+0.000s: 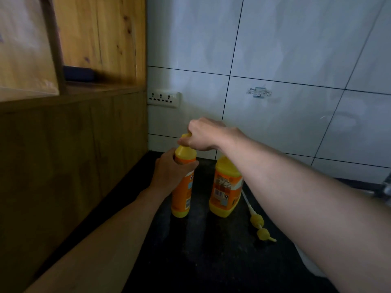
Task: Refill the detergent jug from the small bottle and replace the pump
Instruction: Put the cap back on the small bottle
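Standing at a dark counter (211,256) in a tiled corner, we hold the small bottle (183,193) upright near the wooden cabinet (63,155) on our left. Our left hand (171,172) is wrapped around the bottle's shoulder, clamped on it, while our right hand (203,134) is closed over its yellow cap (186,136) from above, fingers pinched around the top. Just beside the bottle, to its right, the detergent jug (225,187) stands on the counter, its neck hidden behind our right forearm. The pump (257,223) lies flat on the counter to the right of the jug, its white tube pointing back toward the jug. A white wall socket (164,99) sits on the tiles above.
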